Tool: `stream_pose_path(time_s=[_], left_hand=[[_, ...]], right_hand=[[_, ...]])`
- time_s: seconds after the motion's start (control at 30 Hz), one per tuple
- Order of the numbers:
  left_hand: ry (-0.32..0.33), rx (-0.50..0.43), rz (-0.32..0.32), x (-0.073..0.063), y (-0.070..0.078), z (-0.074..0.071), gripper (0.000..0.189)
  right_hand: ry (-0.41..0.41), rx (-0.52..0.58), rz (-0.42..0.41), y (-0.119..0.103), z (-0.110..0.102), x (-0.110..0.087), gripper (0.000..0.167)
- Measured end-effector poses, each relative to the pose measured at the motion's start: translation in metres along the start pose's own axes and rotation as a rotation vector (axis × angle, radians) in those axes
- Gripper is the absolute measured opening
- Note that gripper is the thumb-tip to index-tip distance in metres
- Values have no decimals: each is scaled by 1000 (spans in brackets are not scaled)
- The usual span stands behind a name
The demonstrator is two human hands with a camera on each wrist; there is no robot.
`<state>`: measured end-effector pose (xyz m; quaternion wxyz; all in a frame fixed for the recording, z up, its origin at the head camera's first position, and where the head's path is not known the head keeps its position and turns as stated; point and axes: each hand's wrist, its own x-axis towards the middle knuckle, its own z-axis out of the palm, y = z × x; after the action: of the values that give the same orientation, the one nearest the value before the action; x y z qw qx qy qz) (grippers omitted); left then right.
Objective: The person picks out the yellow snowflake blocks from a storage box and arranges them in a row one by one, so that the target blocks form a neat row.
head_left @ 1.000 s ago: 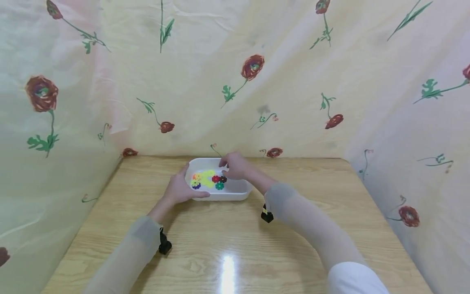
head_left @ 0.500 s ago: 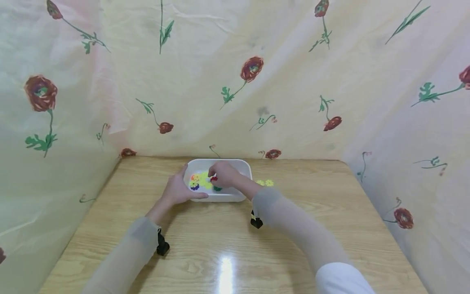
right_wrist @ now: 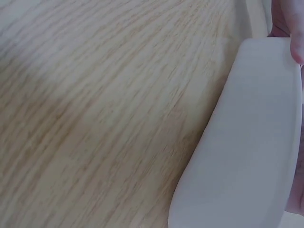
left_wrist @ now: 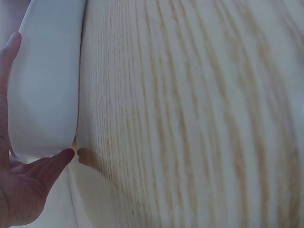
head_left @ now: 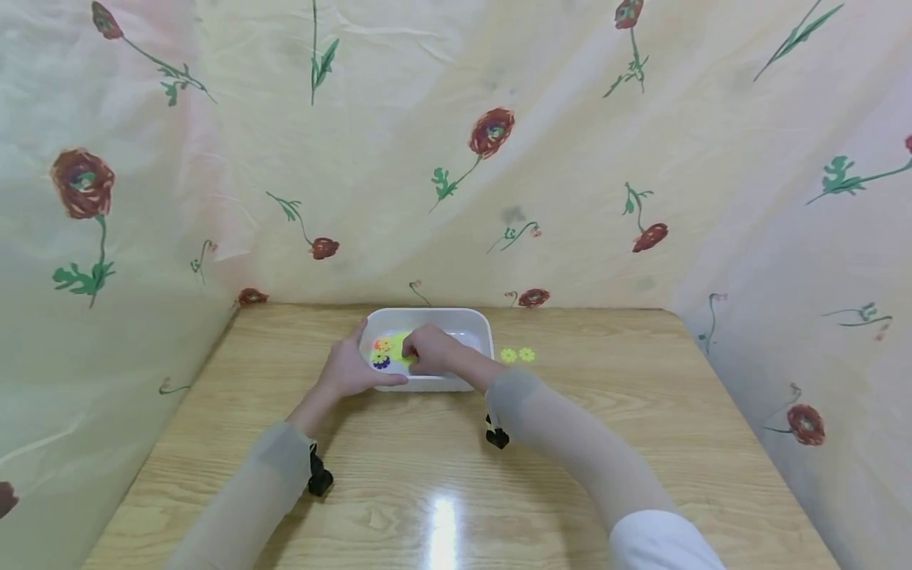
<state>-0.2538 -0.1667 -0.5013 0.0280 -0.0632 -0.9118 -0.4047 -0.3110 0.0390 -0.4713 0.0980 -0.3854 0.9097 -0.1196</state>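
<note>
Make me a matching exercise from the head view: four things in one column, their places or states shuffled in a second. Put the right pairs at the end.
Column one
1. Left hand
2. Pair of yellow pieces
3. Right hand
4. Purple-blue piece

Column two
A. Reaching down into the white tray
B. Lying inside the tray, near its left end
C. Lying on the table, just right of the tray
D. Gripping the tray's left end

Right pairs: 1-D, 2-C, 3-A, 4-B
</note>
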Motion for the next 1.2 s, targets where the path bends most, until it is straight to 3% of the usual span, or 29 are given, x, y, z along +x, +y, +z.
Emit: stream_pose_path(time_s=[0.8, 1.2], left_hand=[[-9, 1, 12, -5, 4, 2, 145], [-14, 10, -5, -5, 4, -1, 142]], right_hand=[[24, -3, 81, 0, 6, -3, 23], [66, 40, 105, 12, -16, -22, 24]])
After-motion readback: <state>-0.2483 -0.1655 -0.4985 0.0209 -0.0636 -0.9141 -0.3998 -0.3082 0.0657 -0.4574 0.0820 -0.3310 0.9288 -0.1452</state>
